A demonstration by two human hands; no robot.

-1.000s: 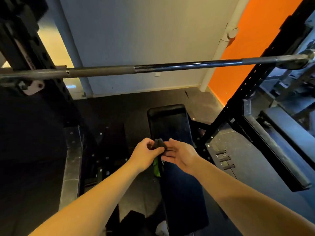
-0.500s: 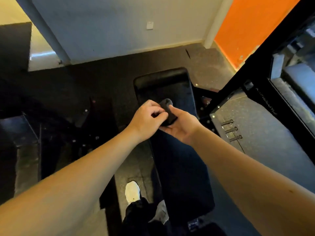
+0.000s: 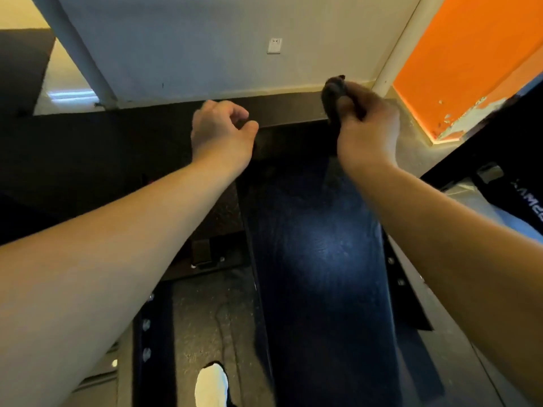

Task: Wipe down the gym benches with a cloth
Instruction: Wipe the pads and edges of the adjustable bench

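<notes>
A long dark padded gym bench [image 3: 317, 265] runs away from me down the middle of the view. My right hand [image 3: 367, 127] grips a bunched dark cloth [image 3: 333, 92] above the bench's far right corner. My left hand [image 3: 223, 133] hovers at the bench's far left side, fingers loosely curled, with nothing visible in it. Both forearms reach forward over the bench. Whether the cloth touches the pad is hidden by my right hand.
A black rack upright [image 3: 505, 171] slants across the right side beside an orange wall [image 3: 470, 60]. A white wall with a socket plate [image 3: 274, 46] stands ahead. Dark rubber flooring lies to the left. My white shoe [image 3: 211, 386] stands left of the bench.
My hands have parted: the right hand carried the cloth off to the right and farther forward, the left let go of it. The view has dropped closer over the bench.
</notes>
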